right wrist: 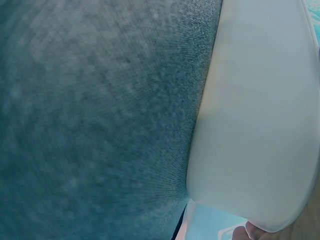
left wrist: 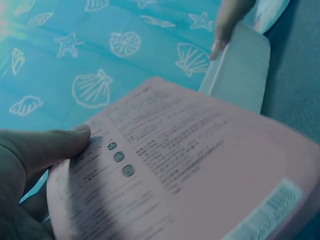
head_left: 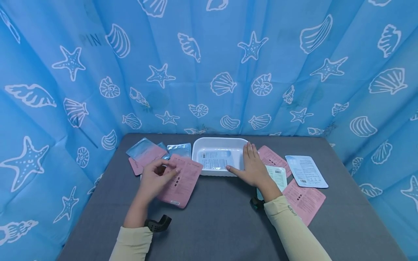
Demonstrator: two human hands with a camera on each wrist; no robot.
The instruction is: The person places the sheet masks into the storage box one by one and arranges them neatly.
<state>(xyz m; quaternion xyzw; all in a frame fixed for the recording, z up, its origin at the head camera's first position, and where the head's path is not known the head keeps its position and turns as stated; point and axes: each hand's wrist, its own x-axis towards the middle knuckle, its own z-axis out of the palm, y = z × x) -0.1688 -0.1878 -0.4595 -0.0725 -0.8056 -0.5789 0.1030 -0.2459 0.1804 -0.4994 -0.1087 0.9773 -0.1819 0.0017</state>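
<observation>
My left hand pinches a pink printed sachet by its edge, thumb on the printed face. In the left wrist view the sachet tilts up, showing dense text, three dark dots and a barcode. A white tray stands at the back middle with a pale blue sachet lying inside. My right hand rests at the tray's right end, fingers extended over its rim. In the right wrist view the tray's outer wall fills the right side, with a few fingertips at the bottom.
Left of the tray lie blue-and-pink sachets and a shiny blue sachet. On the right are pink sachets, a pale green sachet and a light blue sachet. A blue shell-patterned curtain hangs behind the grey table.
</observation>
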